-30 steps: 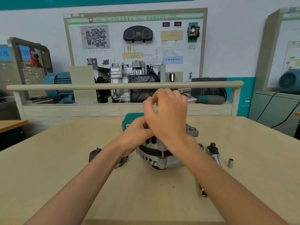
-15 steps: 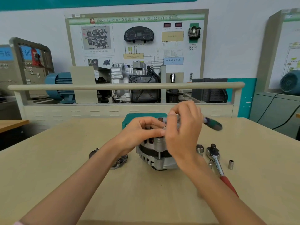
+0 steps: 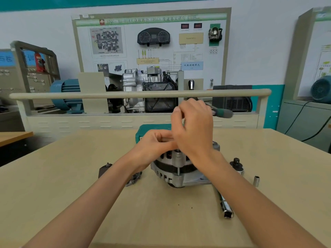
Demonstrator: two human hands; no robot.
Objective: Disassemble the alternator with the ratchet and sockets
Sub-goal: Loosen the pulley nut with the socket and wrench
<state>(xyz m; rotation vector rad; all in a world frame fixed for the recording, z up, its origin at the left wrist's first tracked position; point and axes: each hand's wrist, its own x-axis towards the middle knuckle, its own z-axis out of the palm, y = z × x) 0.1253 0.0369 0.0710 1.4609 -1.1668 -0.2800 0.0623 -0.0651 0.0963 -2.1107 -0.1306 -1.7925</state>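
The alternator sits on the table at mid-frame, its ribbed housing toward the camera. Both hands are on its top. The left hand comes in from 7 o'clock and rests on the upper left of the housing, fingers curled inward with thumb and fingertips drawn together; what they pinch is hidden behind the other hand. The right hand comes in from 5 o'clock and is raised above the left, its fingers wrapped round a tool whose dark green handle sticks out toward 3 o'clock. The tool's working end is hidden by the hand, so I cannot tell where it meets the alternator.

At 3 o'clock of the alternator, the ratchet lies with its black head showing just beyond the right forearm. Farther toward 3 o'clock 1 small socket stands upright, apart from the ratchet. At 5 o'clock a chrome extension bar lies flat, its square end toward the camera. At 9 o'clock, a dark part and a metal piece lie partly under the left forearm. Behind the hands, at 12 o'clock, a green case rests on the table.
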